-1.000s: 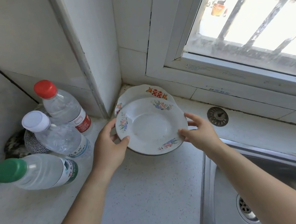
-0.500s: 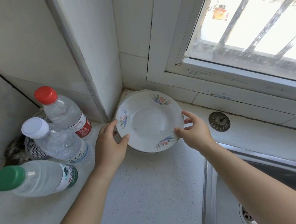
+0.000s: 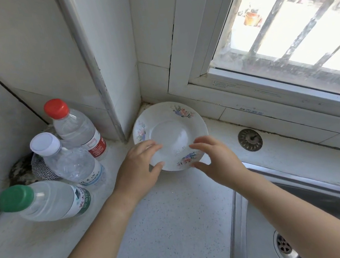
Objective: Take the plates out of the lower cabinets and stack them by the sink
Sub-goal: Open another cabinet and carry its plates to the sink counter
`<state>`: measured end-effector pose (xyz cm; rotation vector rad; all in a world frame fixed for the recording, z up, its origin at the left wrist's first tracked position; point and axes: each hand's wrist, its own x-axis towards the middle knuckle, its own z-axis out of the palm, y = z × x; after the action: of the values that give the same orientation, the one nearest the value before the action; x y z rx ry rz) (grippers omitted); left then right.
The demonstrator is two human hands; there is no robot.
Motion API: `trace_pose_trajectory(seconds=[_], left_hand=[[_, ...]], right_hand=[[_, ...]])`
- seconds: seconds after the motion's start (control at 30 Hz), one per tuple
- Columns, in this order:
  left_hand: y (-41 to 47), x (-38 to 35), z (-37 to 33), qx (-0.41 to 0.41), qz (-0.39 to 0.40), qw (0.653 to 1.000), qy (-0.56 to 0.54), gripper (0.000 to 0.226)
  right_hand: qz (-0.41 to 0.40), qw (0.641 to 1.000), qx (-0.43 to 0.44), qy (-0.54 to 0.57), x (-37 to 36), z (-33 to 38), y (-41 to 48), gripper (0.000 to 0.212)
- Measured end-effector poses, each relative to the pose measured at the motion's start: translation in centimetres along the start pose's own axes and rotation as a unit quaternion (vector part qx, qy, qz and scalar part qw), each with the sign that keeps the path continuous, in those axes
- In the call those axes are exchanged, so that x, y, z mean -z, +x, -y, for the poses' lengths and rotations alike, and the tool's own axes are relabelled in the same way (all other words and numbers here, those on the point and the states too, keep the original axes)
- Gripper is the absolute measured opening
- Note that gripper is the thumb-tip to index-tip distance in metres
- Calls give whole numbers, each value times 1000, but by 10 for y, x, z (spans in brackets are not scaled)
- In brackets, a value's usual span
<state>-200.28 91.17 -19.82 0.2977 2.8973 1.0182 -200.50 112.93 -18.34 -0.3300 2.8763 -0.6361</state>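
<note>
A white plate with flower prints (image 3: pixel 171 133) lies flat in the counter corner under the window, by the sink (image 3: pixel 317 204). It covers the plate beneath it, which no longer shows. My left hand (image 3: pixel 138 172) is at the plate's near-left rim, fingers loosely spread over the edge and thumb beside it. My right hand (image 3: pixel 216 159) hovers at the near-right rim with relaxed, parted fingers. Neither hand grips the plate.
Three plastic water bottles stand or lie at the left: a red-capped one (image 3: pixel 78 130), a white-capped one (image 3: pixel 69 161) and a green-capped one on its side (image 3: pixel 49 201). A metal sink strainer (image 3: pixel 250 140) rests on the ledge. The speckled counter (image 3: pixel 166 226) stretches toward me.
Both hands lowered the flowered plate onto the other plate in the corner, hiding it. Their grips on the rim have loosened and the fingers have spread.
</note>
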Motion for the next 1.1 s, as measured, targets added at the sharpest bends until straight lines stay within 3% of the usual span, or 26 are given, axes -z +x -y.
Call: trace_pose_trajectory(seconds=[0.1, 0.27, 0.47, 0.83, 1.1], left_hand=[[1, -5, 2, -47, 45, 998, 20, 41], [-2, -10, 13, -64, 50, 996, 41, 38], [0, -18, 23, -70, 29, 997, 30, 23], [5, -22, 23, -68, 26, 996, 43, 25], [-6, -8, 3, -59, 64, 994, 71, 30]], right_hand=[[30, 998, 45, -26, -5, 4, 3, 47], [61, 996, 53, -47, -14, 2, 8, 42], [25, 996, 76, -34, -24, -5, 8, 24], [14, 996, 76, -36, -25, -8, 11, 24], [10, 999, 30, -12, -9, 1, -10, 33]])
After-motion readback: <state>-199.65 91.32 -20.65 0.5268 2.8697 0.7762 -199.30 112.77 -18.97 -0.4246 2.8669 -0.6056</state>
